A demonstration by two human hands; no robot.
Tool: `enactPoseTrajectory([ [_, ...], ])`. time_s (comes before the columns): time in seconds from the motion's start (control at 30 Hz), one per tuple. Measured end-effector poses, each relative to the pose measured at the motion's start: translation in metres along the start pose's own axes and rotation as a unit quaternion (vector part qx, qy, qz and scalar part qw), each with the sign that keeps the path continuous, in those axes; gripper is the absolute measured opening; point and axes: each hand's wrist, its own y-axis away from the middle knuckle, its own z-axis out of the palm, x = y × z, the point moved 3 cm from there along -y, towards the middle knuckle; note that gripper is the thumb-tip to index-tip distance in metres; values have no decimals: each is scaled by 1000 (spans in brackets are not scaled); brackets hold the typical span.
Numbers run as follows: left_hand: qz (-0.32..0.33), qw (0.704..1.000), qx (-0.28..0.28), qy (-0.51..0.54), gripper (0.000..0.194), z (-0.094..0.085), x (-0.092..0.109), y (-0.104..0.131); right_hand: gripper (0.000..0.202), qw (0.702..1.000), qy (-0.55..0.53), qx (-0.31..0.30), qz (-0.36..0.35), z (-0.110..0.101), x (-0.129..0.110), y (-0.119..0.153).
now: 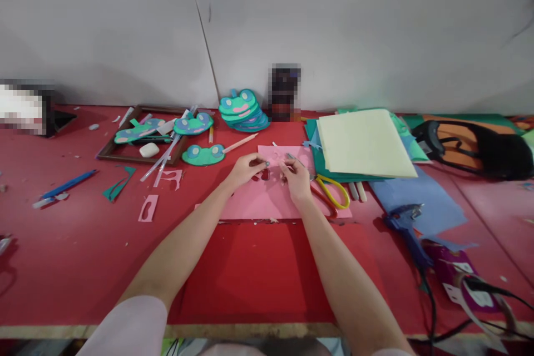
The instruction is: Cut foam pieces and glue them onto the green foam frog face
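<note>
Both hands meet over a pink foam sheet (267, 200) that has a cut-out hole showing red beneath. My left hand (247, 171) is closed, thumb and forefinger pinching at the edge of a small pink foam piece (275, 159). Opposite it, my right hand (297, 178) pinches the same piece with its fingertips; its exact outline blurs into the pink sheet. Scissors with one yellow and one red handle (339, 193) lie partly under my right hand. Left of my hands are a pale pencil (241, 143) and a green frog-face foam shape (203, 156).
Stacked frog faces (242, 108) stand by the wall near a blurred dark object (284, 92). A brown frame (125, 159) holds foam pieces and glue sticks. Cream sheets (367, 144) sit at right, with a blue glue gun (411, 233) and cables nearby. Pink scraps (148, 208) lie left.
</note>
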Motion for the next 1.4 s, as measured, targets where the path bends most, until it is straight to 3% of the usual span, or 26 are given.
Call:
enactPoseTrajectory([
  [0.07,37,997,44,-46,25,-3,2,2,34,1000,-20,6,3,-1,-1,0],
  [0.17,90,971,155,-158,25,-11,8,8,34,999,-49,8,10,-1,-1,0],
  [0.3,61,905,269,-324,27,-22,10,14,34,999,-44,-3,12,-1,-1,-1],
  [0.4,37,862,316,-395,25,-26,11,17,35,999,-41,-4,7,-2,0,-1],
  [0.6,36,825,272,-495,37,-35,21,35,32,998,-62,-2,12,-2,-1,-1],
  [0.7,-32,808,257,-529,46,-51,22,46,32,998,-66,-11,10,-1,-2,-1],
  [0.8,-96,801,180,-562,44,-66,21,49,34,997,-76,-19,18,0,-2,-1],
  [1.07,-73,739,74,-666,37,-80,24,41,34,994,-103,-14,42,-2,-7,0],
  [1.17,-62,741,72,-665,36,-83,28,45,36,994,-100,-14,48,-2,-6,0],
  [1.3,-10,761,133,-634,32,-69,54,59,37,992,-115,-8,49,-6,-10,1],
  [1.4,48,776,161,-607,30,-29,74,67,35,986,-164,-4,37,-11,-19,5],
])
